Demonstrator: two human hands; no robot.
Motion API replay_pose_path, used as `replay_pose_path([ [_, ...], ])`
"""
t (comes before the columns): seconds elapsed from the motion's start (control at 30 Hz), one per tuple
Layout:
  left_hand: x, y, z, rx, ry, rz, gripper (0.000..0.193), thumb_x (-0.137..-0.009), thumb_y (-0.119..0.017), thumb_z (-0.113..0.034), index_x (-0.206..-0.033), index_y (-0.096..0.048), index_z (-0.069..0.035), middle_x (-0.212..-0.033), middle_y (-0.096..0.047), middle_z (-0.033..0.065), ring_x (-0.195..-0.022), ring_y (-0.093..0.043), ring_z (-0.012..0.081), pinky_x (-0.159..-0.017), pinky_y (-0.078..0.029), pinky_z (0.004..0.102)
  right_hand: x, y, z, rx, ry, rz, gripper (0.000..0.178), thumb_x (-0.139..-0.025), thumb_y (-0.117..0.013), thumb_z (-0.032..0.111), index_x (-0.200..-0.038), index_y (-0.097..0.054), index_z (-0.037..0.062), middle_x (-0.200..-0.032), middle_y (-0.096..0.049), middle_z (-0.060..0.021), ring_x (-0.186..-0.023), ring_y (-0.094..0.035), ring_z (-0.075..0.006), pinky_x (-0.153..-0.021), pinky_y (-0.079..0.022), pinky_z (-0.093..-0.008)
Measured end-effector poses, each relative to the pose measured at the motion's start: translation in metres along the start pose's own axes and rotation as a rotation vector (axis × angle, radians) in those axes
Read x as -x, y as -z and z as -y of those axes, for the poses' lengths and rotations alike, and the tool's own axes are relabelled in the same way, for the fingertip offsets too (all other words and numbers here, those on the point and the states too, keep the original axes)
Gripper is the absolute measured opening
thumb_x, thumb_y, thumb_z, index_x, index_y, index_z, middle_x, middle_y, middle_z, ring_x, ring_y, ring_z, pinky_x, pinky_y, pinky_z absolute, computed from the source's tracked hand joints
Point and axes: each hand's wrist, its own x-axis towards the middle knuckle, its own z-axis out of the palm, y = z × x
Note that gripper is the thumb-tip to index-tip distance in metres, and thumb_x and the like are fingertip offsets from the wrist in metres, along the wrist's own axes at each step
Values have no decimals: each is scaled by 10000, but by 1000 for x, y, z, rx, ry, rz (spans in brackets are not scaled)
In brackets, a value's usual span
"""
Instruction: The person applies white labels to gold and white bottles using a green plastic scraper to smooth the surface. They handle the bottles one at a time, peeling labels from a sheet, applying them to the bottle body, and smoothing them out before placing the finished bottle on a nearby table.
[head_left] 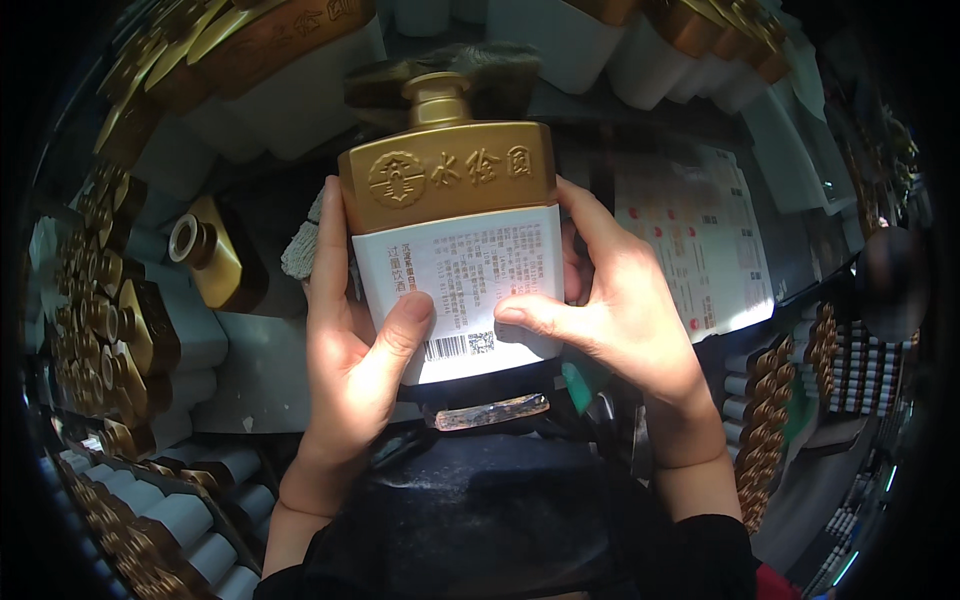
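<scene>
Upright between my hands is a flat, broad bottle [450, 240] with an embossed gold shoulder, a narrow gold neck and a white lower body. Small print, a barcode and a square code cover its white front. My left hand [350, 365] grips its left side, thumb on the lower front and fingers along the edge. On the opposite side my right hand [635, 310] holds it, the thumb pressing near the square code. Fingers behind the bottle are mostly hidden. A pale textured cloth [302, 250] shows beside my left fingers.
Another gold-shouldered bottle [215, 250] stands left on the grey table [260, 380]. Printed label sheets [690, 240] lie to the right. Many similar bottles crowd the left side [135, 330] and far edge [650, 60]. More rows [765, 430] stand at lower right.
</scene>
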Motion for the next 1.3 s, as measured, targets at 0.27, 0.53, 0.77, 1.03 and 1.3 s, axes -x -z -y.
replay_pose_path([
  [0.27, -13, -3, 2, -244, -38, -71, 786, -984, -584, -184, -1544, -64, 3, -1535, -238, 215, -1392, -324, 278, -1141, -295, 400, -11, 0, -5, -79, -37, -107, 656, -812, -783, 345, -1267, -556, -71, -611, -525, -17, -558, -502, -79, -530, -407, -248],
  [0.53, -2, 0, -6, -33, 66, -22, 905, -910, -645, -115, -1557, -18, -33, -1489, -332, 222, -1355, -403, 297, -1111, -353, 408, 1, 5, -2, -45, -113, -17, 723, -787, -801, 286, -1342, -488, -56, -868, -581, -42, -794, -524, -99, -719, -452, -228],
  [0.77, 6, 5, -2, -86, 61, 93, 1058, -796, -684, -45, -1568, 38, -87, -1489, -345, 229, -1341, -444, 325, -1086, -402, 433, 11, -2, -6, -14, 13, -8, 958, -630, -886, 210, -1418, -410, -56, -826, -556, -38, -734, -503, -94, -682, -444, -222],
  [1.03, -3, 5, -12, -22, 75, -1, 947, -858, -642, -78, -1566, -13, -75, -1474, -367, 223, -1329, -450, 305, -1093, -390, 426, 1, 8, 2, -55, -105, -61, 741, -796, -801, 270, -1388, -473, -31, -719, -499, 19, -665, -474, -61, -626, -403, -196],
  [1.3, -14, -5, -4, -47, 8, -33, 802, -978, -579, -145, -1550, -28, -36, -1461, -378, 228, -1312, -461, 284, -1085, -397, 400, -8, 1, 3, -22, -64, -108, 693, -795, -805, 271, -1322, -511, -70, -686, -477, 18, -676, -491, -67, -637, -410, -215],
])
